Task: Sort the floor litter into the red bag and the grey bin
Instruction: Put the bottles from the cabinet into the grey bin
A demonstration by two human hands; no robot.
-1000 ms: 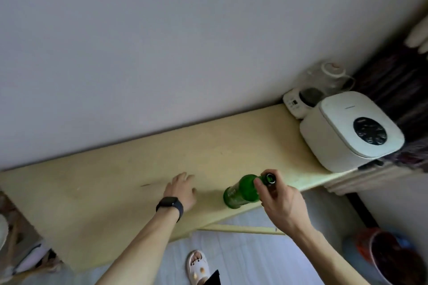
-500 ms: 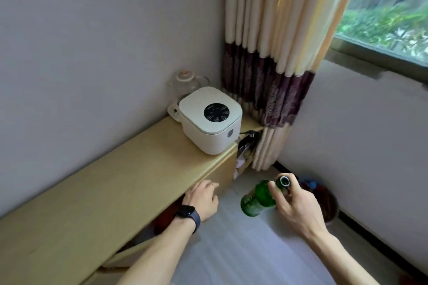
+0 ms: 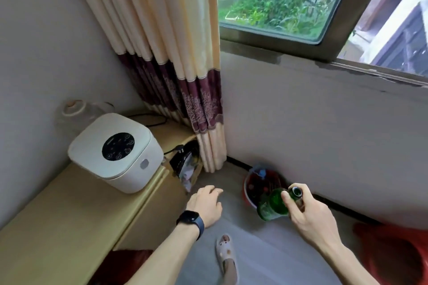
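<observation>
The right hand (image 3: 310, 215) is pinching the neck of a green bottle (image 3: 272, 207), thumb and fingers curling just below its open mouth. The left hand (image 3: 205, 202), with a dark watch (image 3: 191, 219) on its wrist, is holding nothing; its fingers are hanging loosely spread beside the edge of the pale wooden counter (image 3: 69, 215). The bottle is tilting, mouth up towards the person and base dipping away and to the left, so its long axis is pointing at the round, red-lined bin (image 3: 246, 192) standing on the floor against the wall. From here I cannot tell whether that is the grey bin. It is lying just beyond the bottle's base, while the red bag (image 3: 393, 254) is slumping on the floor off to the right. The right hand is the nearer to both. A white cooker (image 3: 115, 152) is sitting on the counter below the curtain (image 3: 185, 76).
</observation>
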